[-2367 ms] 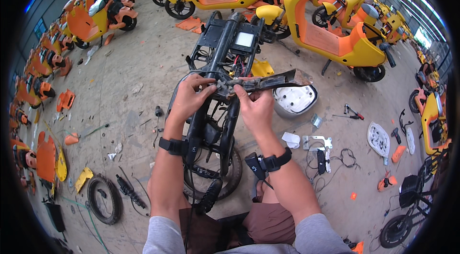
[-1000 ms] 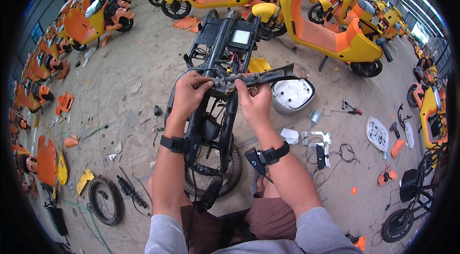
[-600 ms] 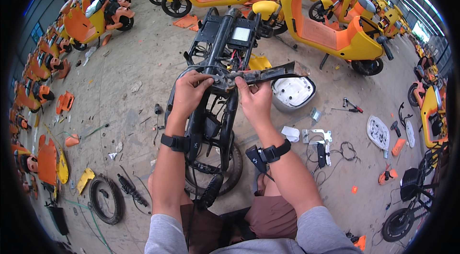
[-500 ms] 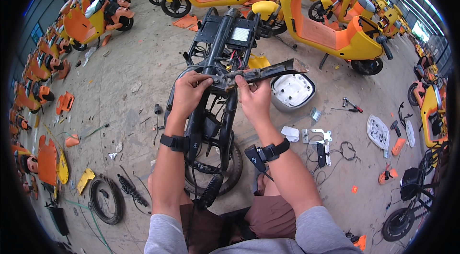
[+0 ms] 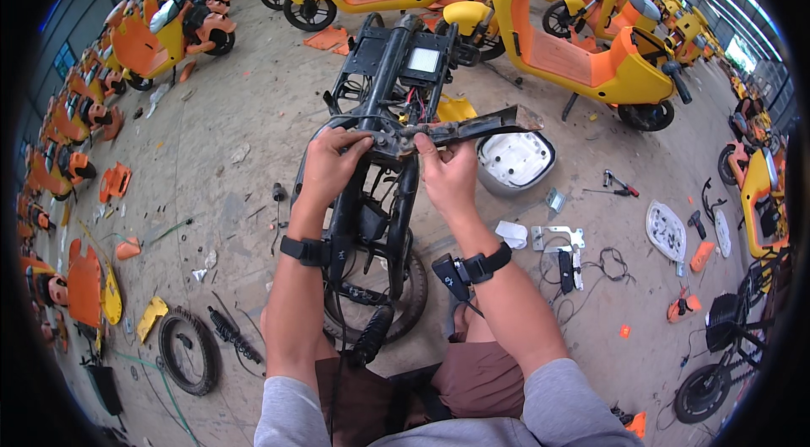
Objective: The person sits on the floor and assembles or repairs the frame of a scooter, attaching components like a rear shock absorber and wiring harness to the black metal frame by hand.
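A stripped black scooter frame point(image 5: 390, 84) stands in front of me, its wheel point(image 5: 416, 299) toward my knees. Across its middle lies a long black metal bar point(image 5: 485, 126) with a coil spring near its inner end. My right hand point(image 5: 449, 177) is closed round this bar, thumb on the near side and fingers behind. My left hand point(image 5: 332, 167) is at the bar's left end, thumb and forefinger pinched together beside a bolt point(image 5: 381, 142). Whatever lies between those fingertips is too small to make out. Coloured wires point(image 5: 413, 101) show on the frame just beyond the bar.
A white-lined grey tub point(image 5: 516, 160) sits right of the frame. Farther right lie a metal plate point(image 5: 557, 238), a red-handled tool point(image 5: 626, 190) and a tray of small parts point(image 5: 666, 232). A loose tyre point(image 5: 187, 350) and a shock absorber point(image 5: 234, 334) lie at left. Yellow scooters point(image 5: 582, 67) stand beyond.
My left thumb and forefinger have shifted very slightly left, away from the bolt. My right hand and the bar are almost unmoved.
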{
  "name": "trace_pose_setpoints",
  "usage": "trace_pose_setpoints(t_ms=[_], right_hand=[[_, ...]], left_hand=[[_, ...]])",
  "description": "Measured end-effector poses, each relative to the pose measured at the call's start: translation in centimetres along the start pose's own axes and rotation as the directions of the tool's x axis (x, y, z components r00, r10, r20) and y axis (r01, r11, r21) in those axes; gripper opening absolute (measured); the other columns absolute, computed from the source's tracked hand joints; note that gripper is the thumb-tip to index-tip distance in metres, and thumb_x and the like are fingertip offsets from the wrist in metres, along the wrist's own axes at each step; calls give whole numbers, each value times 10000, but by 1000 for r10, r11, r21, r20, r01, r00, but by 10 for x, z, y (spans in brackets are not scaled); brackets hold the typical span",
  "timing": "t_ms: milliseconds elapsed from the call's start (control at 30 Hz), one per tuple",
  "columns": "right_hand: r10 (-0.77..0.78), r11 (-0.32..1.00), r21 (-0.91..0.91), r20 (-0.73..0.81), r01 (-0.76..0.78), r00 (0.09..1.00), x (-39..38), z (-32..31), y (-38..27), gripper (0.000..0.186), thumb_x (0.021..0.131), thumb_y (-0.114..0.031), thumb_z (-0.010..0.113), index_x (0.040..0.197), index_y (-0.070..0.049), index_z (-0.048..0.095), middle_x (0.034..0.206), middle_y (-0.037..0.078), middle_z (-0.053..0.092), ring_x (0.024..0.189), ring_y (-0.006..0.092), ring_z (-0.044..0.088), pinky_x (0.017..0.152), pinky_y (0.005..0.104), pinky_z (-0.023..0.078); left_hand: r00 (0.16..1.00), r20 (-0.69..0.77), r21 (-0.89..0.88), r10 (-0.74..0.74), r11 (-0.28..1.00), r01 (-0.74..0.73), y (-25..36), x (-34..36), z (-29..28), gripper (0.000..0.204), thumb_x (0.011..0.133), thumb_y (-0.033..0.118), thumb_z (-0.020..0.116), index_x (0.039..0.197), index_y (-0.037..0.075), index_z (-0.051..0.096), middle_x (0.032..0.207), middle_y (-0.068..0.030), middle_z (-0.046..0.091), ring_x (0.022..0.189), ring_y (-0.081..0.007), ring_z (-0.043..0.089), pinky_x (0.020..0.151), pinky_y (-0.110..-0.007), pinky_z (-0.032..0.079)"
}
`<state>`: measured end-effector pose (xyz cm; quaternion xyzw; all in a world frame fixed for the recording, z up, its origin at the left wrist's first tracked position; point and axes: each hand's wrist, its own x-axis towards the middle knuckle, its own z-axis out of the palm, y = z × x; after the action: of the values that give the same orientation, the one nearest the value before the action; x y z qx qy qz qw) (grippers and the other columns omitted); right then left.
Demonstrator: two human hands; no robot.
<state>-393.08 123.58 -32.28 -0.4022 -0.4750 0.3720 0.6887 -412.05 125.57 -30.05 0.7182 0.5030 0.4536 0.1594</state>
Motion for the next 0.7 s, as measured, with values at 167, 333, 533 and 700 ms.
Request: trace_pose_setpoints(t_ms=[167, 333, 533, 700], right_hand=[[-11, 1000, 16, 1, 11, 1000, 1, -1, -1, 348, 878, -182, 733, 1082, 37, 555, 945, 103, 685, 830, 149, 663, 726, 276, 519], [-3, 997, -74, 14, 4, 1000, 3, -3, -5, 347, 877, -195, 732, 1068, 40, 563, 936, 113, 693, 864, 180, 666, 783, 311, 506], [-70, 992, -99, 33, 73, 997, 11, -4, 1, 315, 865, -182, 730, 1038, 39, 587, 935, 141, 694, 868, 232, 667, 797, 340, 494], [-110, 964, -236, 73, 125, 991, 14, -4, -7, 275, 891, -161, 714, 1030, 32, 578, 934, 97, 680, 853, 139, 624, 761, 295, 492]], left_hand=[[999, -25, 39, 28, 999, -27, -1, 1, 4, 159, 833, 123, 721, 970, 47, 746, 691, -69, 604, 698, -192, 521, 658, -318, 418], [999, -29, 74, 32, 997, -30, -1, -1, 5, 161, 838, 128, 717, 975, 48, 744, 731, -84, 614, 707, -197, 530, 659, -318, 426], [997, -29, 92, 71, 993, -68, 0, -4, 8, 202, 868, 88, 664, 1059, 47, 717, 787, -89, 567, 749, -219, 529, 684, -324, 434], [990, -77, 185, 119, 977, -103, -4, -7, 11, 227, 882, 57, 625, 1094, 48, 703, 846, -101, 535, 827, -241, 524, 745, -331, 436]])
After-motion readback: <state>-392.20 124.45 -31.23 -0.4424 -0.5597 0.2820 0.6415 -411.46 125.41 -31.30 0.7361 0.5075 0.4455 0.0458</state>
